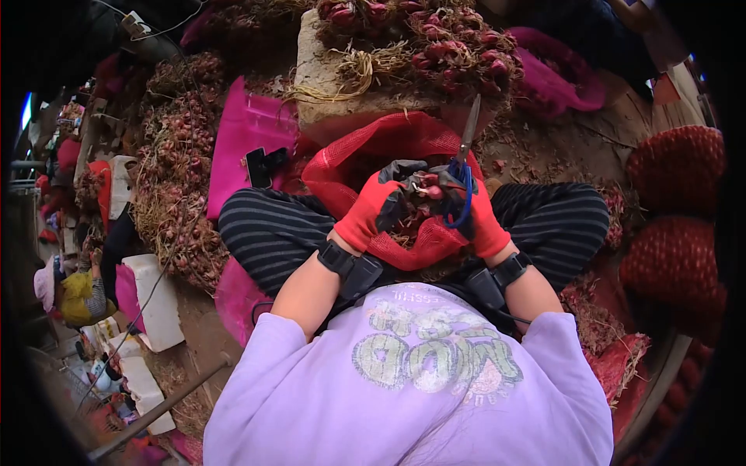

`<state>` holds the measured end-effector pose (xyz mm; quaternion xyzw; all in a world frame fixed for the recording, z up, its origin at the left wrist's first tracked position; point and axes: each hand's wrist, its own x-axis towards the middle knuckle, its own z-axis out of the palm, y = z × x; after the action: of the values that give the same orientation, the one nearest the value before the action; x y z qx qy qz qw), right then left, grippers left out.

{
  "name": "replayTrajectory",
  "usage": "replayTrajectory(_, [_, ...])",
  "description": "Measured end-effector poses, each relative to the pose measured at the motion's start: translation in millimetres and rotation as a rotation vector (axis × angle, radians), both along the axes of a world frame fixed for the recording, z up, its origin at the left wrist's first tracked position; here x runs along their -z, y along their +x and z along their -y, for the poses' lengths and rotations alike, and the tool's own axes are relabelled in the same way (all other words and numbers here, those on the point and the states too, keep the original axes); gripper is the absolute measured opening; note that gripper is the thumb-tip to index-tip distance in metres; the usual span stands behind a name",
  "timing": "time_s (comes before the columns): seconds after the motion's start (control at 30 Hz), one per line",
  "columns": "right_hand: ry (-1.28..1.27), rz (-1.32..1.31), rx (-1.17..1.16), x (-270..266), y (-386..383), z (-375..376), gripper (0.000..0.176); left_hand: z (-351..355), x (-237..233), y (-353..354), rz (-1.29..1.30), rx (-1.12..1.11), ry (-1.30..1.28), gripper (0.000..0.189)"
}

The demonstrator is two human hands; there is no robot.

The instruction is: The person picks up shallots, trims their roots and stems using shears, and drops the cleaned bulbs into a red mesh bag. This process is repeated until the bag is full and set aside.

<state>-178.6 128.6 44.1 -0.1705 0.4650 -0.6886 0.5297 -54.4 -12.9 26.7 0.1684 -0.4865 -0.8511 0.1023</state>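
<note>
Red gloves with dark fingers cover both hands. My left hand (388, 198) is closed round small red shallots (427, 186), over an open red mesh bag (330, 167) between my crossed legs. At the right, my right hand (466, 206) is wrapped round the blue handles of scissors (467, 144), whose blades point up and away from me. Its fingertips meet the shallots from the other side. Loose shallots and dry stems lie inside the bag, partly hidden by my hands.
A pale block (322, 78) bears shallot bunches (451, 46) beyond the bag. Left are a pink sheet (249, 140), a black device (266, 165) and a long shallot heap (183, 155). Filled red sacks (674, 171) stand right. A person (78, 295) in a pink hat sits far left.
</note>
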Motion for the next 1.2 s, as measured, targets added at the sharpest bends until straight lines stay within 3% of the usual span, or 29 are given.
replayTrajectory(0.1, [-0.124, 0.587, -0.068, 26.2, -6.9, -3.9, 0.026, -9.8, 3.1, -5.8, 0.109, -0.178, -0.52, 0.032])
replayTrajectory(0.2, [-0.251, 0.966, -0.261, 20.3, -9.7, -2.7, 0.025, -10.8, 4.0, -4.9, 0.071, -0.117, -0.52, 0.032])
replayTrajectory(0.3, [-0.165, 0.321, -0.144, 27.2, -9.5, -5.4, 0.018, 0.6, 6.2, -0.3, 0.019, -0.018, -0.195, 0.033])
replayTrajectory(0.33, [-0.167, 0.406, -0.116, 24.9, -9.2, -4.2, 0.017, 2.5, 3.9, 0.9, 0.013, 0.017, -0.121, 0.033])
replayTrajectory(0.43, [-0.191, 0.549, -0.047, 20.0, -8.6, -0.3, 0.014, -3.5, -2.3, 1.3, 0.221, -0.245, -0.996, 0.034])
replayTrajectory(0.53, [-0.186, 0.451, -0.045, 30.3, -6.0, 1.5, 0.015, -8.1, -14.3, -1.2, 0.03, -0.114, -0.598, 0.03])
replayTrajectory(0.63, [-0.056, 0.335, -0.063, 38.7, -7.9, -2.9, 0.019, -8.4, 17.0, 2.1, 0.032, -0.147, -0.625, 0.023])
replayTrajectory(0.73, [0.032, 0.262, -0.062, 48.5, -9.4, -8.2, 0.027, -6.3, 20.7, 5.5, 0.081, -0.078, -0.327, 0.023])
replayTrajectory(0.8, [0.104, 0.153, -0.05, 56.5, -5.7, -9.4, 0.029, -8.4, 16.2, 4.2, 0.079, -0.081, -0.334, 0.02])
replayTrajectory(0.9, [0.064, 0.342, -0.081, 10.0, -4.3, -9.9, 0.028, -11.3, 0.9, 4.7, 0.157, -0.123, -0.476, 0.018])
replayTrajectory(1.0, [0.103, 0.066, -0.058, 20.4, -2.0, -10.4, 0.028, -10.7, 5.8, 4.0, 0.179, -0.148, -0.566, 0.016])
replayTrajectory(1.03, [0.043, 0.146, -0.042, 26.5, -2.7, -10.9, 0.03, -10.2, 12.0, 3.4, 0.171, -0.149, -0.576, 0.015])
replayTrajectory(1.13, [-0.082, 0.307, -0.001, 35.4, -6.3, -11.6, 0.035, -10.5, 27.9, 0.1, 0.1, -0.28, -0.221, 0.015])
replayTrajectory(1.2, [-0.089, 0.302, 0.014, 28.3, -9.9, -11.2, 0.035, -13.1, 20.3, 1.3, 0.145, -0.223, -0.497, 0.016])
